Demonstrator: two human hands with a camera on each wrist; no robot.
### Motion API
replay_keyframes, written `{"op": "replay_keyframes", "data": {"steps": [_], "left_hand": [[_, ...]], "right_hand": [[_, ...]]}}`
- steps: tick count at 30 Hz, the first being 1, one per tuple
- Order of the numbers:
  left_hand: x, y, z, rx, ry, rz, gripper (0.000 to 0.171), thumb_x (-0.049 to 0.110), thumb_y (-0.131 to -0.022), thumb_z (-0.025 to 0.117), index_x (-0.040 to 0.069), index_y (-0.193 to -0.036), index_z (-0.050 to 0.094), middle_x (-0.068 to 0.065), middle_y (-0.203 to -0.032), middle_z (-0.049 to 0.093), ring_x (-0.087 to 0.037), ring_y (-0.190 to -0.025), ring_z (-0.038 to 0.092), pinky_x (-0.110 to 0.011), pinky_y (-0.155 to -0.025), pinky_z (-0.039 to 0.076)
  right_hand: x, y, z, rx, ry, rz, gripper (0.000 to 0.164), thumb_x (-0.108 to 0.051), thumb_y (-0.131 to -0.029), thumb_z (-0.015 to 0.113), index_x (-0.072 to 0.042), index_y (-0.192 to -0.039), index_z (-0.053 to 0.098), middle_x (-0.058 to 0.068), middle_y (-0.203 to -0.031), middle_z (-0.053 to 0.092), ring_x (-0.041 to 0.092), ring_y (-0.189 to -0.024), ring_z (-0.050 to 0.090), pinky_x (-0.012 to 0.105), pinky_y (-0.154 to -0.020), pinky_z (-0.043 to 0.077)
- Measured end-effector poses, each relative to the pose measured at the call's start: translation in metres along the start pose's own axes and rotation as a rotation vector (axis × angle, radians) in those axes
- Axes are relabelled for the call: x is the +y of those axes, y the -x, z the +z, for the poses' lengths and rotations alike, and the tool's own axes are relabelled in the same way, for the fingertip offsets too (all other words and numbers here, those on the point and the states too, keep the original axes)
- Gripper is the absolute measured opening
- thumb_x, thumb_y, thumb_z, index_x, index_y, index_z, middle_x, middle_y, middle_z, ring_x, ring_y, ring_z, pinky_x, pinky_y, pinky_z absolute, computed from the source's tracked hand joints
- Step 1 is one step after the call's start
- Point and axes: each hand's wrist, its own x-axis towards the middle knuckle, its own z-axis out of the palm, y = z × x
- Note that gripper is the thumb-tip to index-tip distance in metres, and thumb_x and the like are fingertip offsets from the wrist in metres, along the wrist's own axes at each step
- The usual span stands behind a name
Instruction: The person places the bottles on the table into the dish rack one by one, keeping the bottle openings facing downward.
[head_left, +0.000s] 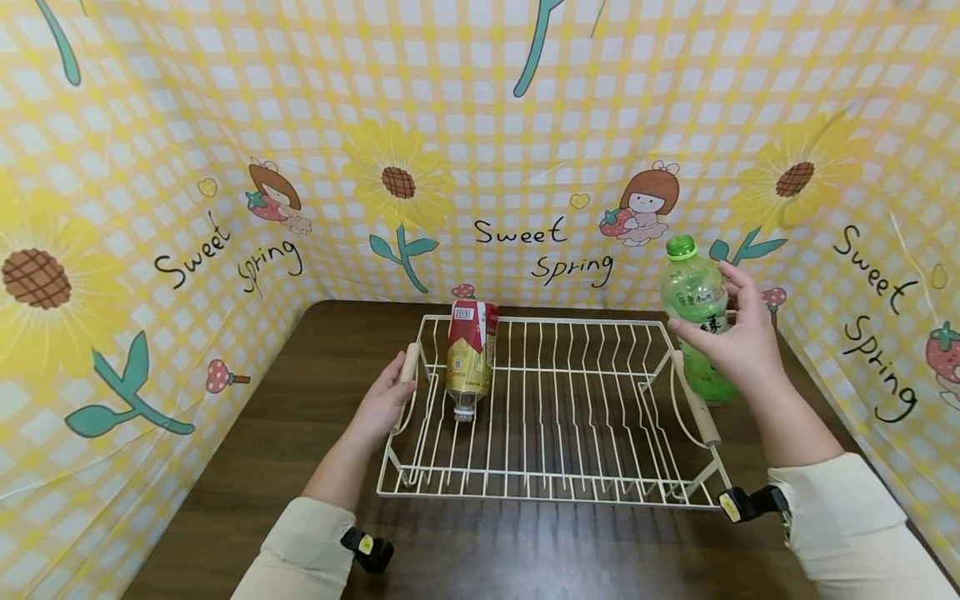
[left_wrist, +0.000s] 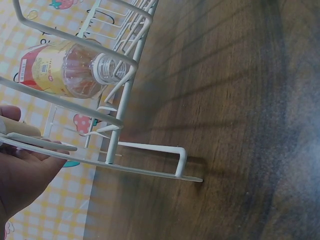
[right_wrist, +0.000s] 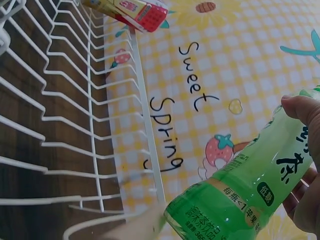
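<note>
My right hand point(head_left: 738, 333) grips a green plastic bottle point(head_left: 697, 312) by its upper part, thumb on one side and fingers on the other. The bottle is upright, cap-less at the neck as far as I can tell, beside the right end of a white wire dish rack point(head_left: 570, 492). My left hand point(head_left: 381, 404) holds the rack's left wooden handle point(left_wrist: 17, 127), fingers round it. A bottle with a red and yellow label point(head_left: 471, 350) lies on the rack's left side, its neck toward me. In the right wrist view, the green bottle point(right_wrist: 235, 195) tilts across the lower right.
The rack's right wooden handle point(head_left: 697, 408) stands close to the green bottle. A dark wooden table point(head_left: 247, 500) lies beneath. Yellow checked cloth point(head_left: 480, 150) with printed flowers and lettering walls the back and both sides.
</note>
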Motion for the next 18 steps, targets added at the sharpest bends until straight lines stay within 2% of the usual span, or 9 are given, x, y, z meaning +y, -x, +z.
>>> {"op": "replay_keyframes", "data": {"steps": [8,14,18], "left_hand": [[0.001,0.000,0.000,-0.001,-0.008,-0.003,0.067,0.003,-0.098,0.040,-0.003,-0.155,0.006,-0.015,-0.165,-0.002,-0.036,-0.151,0.006,-0.048,-0.124,0.010],[0.002,0.000,0.000,-0.004,-0.009,-0.006,0.067,0.003,-0.098,0.040,-0.002,-0.156,0.005,-0.014,-0.166,-0.003,-0.035,-0.152,0.005,-0.048,-0.124,0.011],[0.003,0.001,0.000,-0.005,-0.011,-0.007,0.067,0.004,-0.098,0.040,-0.002,-0.156,0.005,-0.014,-0.165,-0.003,-0.036,-0.152,0.005,-0.048,-0.124,0.011]], "right_hand": [[-0.013,-0.001,0.017,-0.093,-0.030,-0.043,0.094,-0.027,-0.084,0.076,-0.017,-0.157,0.017,0.025,-0.145,0.041,0.033,-0.113,0.046,0.036,-0.078,0.044],[-0.017,-0.002,0.031,-0.161,-0.042,-0.066,0.094,-0.025,-0.083,0.078,-0.016,-0.156,0.019,0.022,-0.143,0.046,0.032,-0.114,0.051,0.031,-0.082,0.047],[-0.019,-0.002,0.039,-0.195,-0.036,-0.079,0.094,-0.025,-0.081,0.080,-0.015,-0.155,0.022,0.022,-0.143,0.047,0.036,-0.116,0.053,0.044,-0.090,0.049]]}}
